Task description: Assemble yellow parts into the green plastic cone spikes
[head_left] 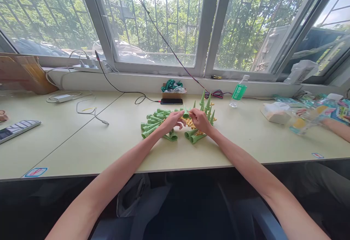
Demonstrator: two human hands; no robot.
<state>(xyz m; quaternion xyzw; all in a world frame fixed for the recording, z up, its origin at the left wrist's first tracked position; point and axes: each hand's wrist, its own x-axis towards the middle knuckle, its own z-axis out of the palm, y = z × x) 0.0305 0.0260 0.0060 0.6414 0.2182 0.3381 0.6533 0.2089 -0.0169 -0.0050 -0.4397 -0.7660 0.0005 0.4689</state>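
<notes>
Both my hands meet over a heap of green plastic cones on the pale table [109, 148]. My left hand [172, 120] pinches a green cone [186, 114] at its wide end. My right hand [200, 119] is closed, fingertips touching the same cone from the right. A pile of green cones [152, 122] lies to the left of my hands, a few more cones [193, 136] lie just below them, and several stand upright [207, 104] behind. Small yellow pieces [189, 123] are scattered under my hands.
A black phone [171, 101] and a small cardboard box [171, 89] sit behind the cones. A water bottle [238, 91] stands at the right. Another person's forearm [335, 127] rests by snack packets far right. Cables and a tablet [16, 130] lie left.
</notes>
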